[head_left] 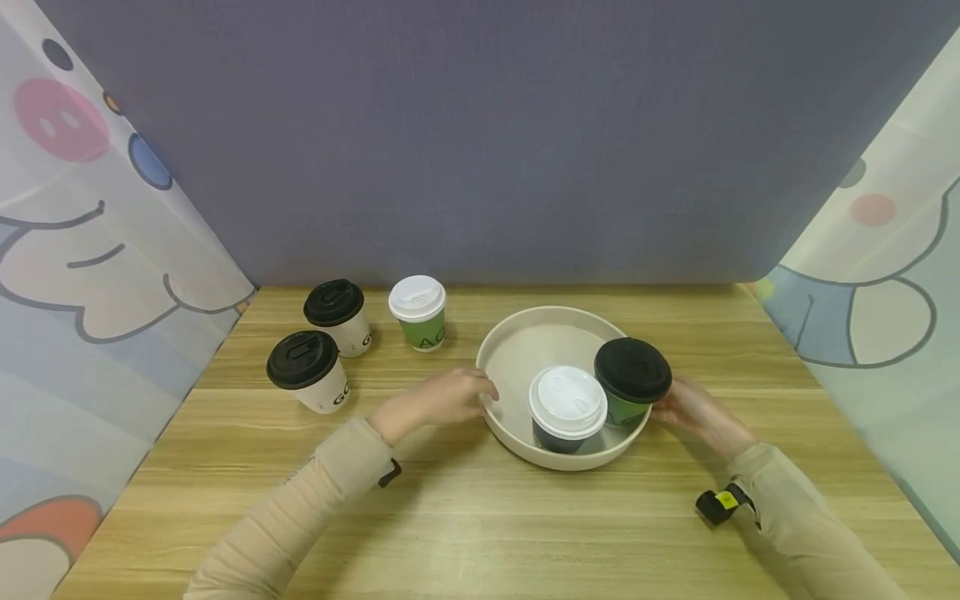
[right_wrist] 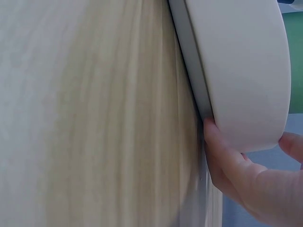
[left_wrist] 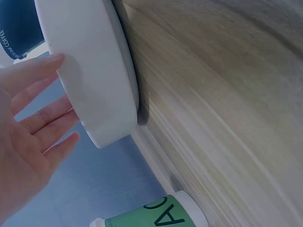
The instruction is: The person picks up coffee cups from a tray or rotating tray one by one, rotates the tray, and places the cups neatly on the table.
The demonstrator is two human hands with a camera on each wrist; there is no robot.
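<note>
A round cream tray [head_left: 517, 358] lies on the table, holding a white-lidded dark cup [head_left: 567, 408] and a black-lidded green cup [head_left: 632, 375]. My left hand [head_left: 450, 398] is at the tray's left rim. In the left wrist view its fingers [left_wrist: 49, 116] look fairly straight, their tips partly hidden behind the rim, while the thumb overlaps the outer wall. On the tray's right side my right hand [head_left: 690, 412] grips the edge. Seen from the right wrist, its fingers [right_wrist: 227, 156] curl around the lower edge and the thumb touches the rim.
Two white cups with black lids [head_left: 303, 367] stand at the left of the wooden table [head_left: 465, 533]. A green cup with a white lid [head_left: 422, 312] stands near the back edge, left of the tray. Behind the table rises a grey panel [head_left: 510, 150].
</note>
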